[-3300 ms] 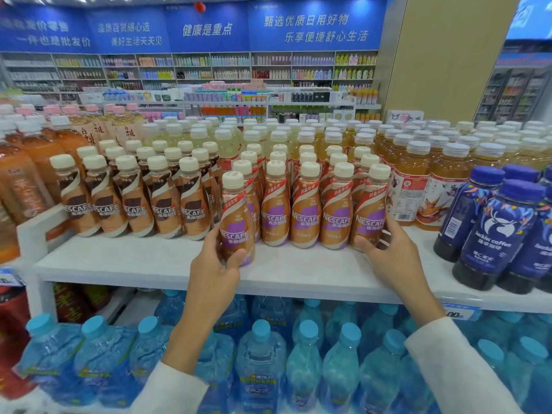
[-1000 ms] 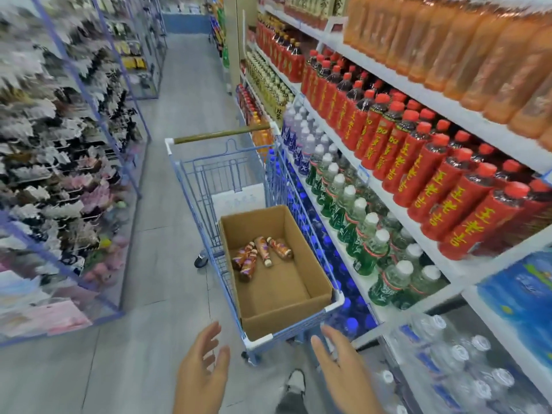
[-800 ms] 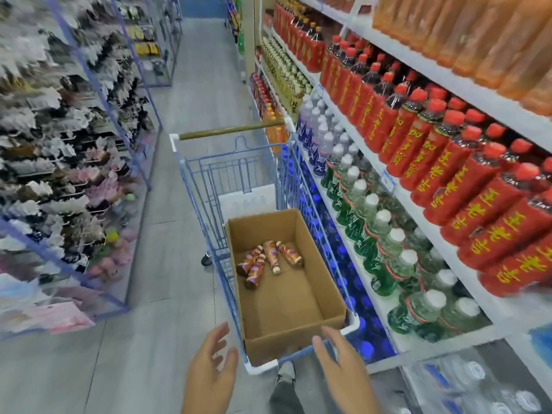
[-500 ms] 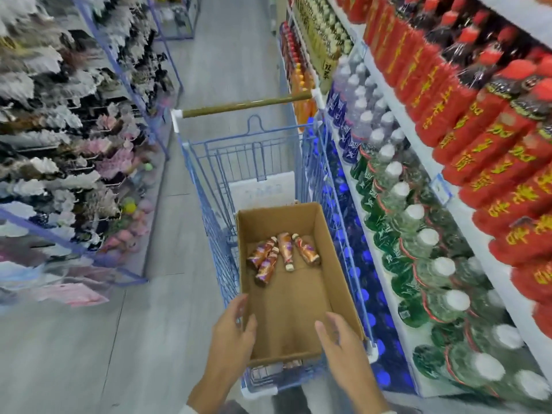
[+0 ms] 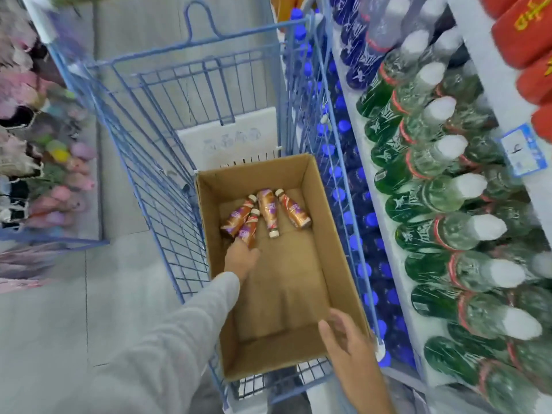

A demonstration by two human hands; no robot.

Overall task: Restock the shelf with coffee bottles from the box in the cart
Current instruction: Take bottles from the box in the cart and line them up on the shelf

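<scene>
An open cardboard box sits in the blue wire cart. Several brown coffee bottles with white caps lie loose on the box floor at its far end. My left hand, in a grey sleeve, reaches deep into the box, and its fingertips meet the base of the nearest coffee bottle. The back of the hand hides whether the fingers curl round it. My right hand hovers with fingers spread over the box's near right corner, holding nothing. The coffee shelf is out of view.
Right of the cart, shelves hold green-labelled clear bottles, red bottles above and blue-capped bottles low behind the cart wire. A rack of pastel goods stands across the grey floor aisle on the left.
I have turned from the coffee shelf to the cart and leaned over it. My left hand went from the box's near edge to the bottles. My right hand moved over the near corner.
</scene>
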